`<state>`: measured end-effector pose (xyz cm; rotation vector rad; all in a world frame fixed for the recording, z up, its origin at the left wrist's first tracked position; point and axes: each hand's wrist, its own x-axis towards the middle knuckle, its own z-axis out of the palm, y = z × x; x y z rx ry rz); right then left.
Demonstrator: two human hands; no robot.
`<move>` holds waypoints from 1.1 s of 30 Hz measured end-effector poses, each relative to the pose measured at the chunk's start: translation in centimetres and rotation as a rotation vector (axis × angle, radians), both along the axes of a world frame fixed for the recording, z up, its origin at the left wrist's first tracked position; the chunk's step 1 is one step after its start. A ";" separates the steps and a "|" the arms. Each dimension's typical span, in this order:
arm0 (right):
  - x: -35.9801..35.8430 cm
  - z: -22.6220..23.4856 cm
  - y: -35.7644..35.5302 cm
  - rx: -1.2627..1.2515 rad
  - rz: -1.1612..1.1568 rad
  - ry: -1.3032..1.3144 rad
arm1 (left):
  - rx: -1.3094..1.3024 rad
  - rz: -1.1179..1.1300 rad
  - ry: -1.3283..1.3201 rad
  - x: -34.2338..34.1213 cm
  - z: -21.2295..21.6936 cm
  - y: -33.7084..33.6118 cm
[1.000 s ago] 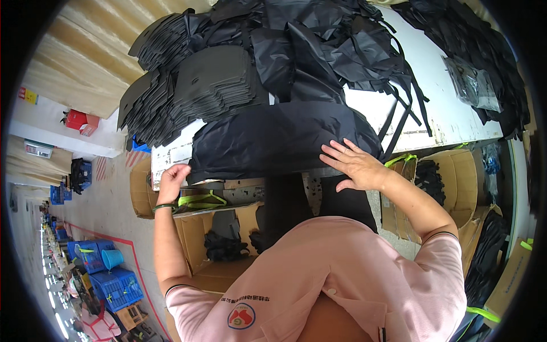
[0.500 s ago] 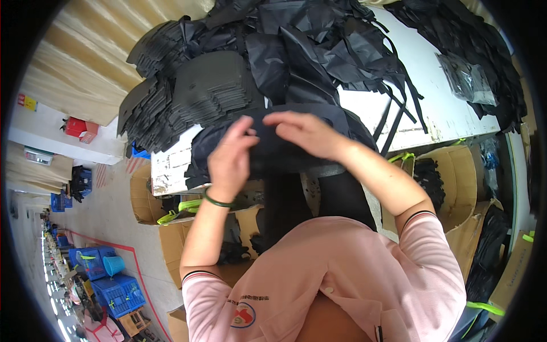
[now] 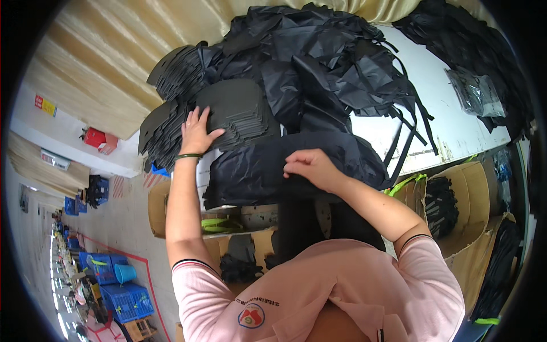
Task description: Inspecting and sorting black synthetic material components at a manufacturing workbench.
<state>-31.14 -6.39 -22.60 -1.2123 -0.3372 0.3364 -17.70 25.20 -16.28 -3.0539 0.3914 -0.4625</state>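
My left hand (image 3: 196, 134) lies with fingers spread on a stack of dark grey flat panels (image 3: 233, 105), where it meets a second fanned stack of panels (image 3: 161, 128). In front of me a black fabric piece (image 3: 250, 171) stretches along the near edge of the table. Over its middle is my right hand (image 3: 314, 169), fingers curled in and nothing visible in them. Whether that hand touches the cloth I cannot tell. Behind the piece, black fabric pieces with straps (image 3: 370, 80) lie in a loose heap.
The white table (image 3: 450, 137) carries a clear plastic bag (image 3: 476, 94) and more black fabric (image 3: 473, 51) at right. Cardboard boxes (image 3: 470, 199) stand below its edge. Blue crates (image 3: 126, 300) sit on the floor at left, and a beige curtain (image 3: 108, 57) hangs behind.
My left hand has moved left and away from me onto the stacked panels, fingers spreading. The right hand has drawn back slightly and curled. The camera view has shifted, so the table appears lower.
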 end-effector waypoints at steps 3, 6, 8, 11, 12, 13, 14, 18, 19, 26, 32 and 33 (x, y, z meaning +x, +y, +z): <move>-0.4 -0.3 0.2 -0.039 0.037 -0.087 | -0.048 -0.028 0.272 2.4 0.2 2.8; -0.1 -1.0 -0.4 -0.076 0.002 -0.071 | -0.122 -0.122 0.275 2.8 1.2 1.8; 0.2 -1.3 -0.5 -0.085 -0.014 -0.080 | -0.281 -0.202 0.238 1.8 2.2 0.8; 0.3 -0.8 0.0 -0.107 -0.033 -0.128 | -0.539 -0.190 0.102 -0.2 4.4 -0.1; 0.3 -0.3 0.3 -0.124 -0.058 -0.161 | -0.688 -0.254 -0.045 -1.5 4.5 -0.7; 0.7 -0.1 -0.2 -0.129 -0.080 -0.154 | -0.753 -0.174 -0.001 -3.5 5.9 -4.3; 0.9 0.7 0.2 -0.097 -0.110 -0.234 | -0.940 -0.249 0.001 -5.4 5.5 -5.5; 1.3 4.2 1.7 -0.085 -0.189 -0.396 | -1.552 -0.307 0.240 -12.0 2.1 -10.9; 1.3 4.6 2.1 -0.091 -0.200 -0.405 | -1.581 -0.319 0.291 -13.1 1.1 -11.0; 1.0 3.8 2.2 -0.116 -0.125 -0.251 | -1.213 -0.487 0.222 -15.6 -0.9 -11.6; 2.4 3.0 0.5 -0.347 -0.277 -0.987 | -0.649 -0.647 -0.092 -15.1 0.4 -11.5; 1.8 4.1 -1.5 -0.368 -0.094 -0.898 | -0.493 -0.640 -0.200 -14.7 1.0 -11.0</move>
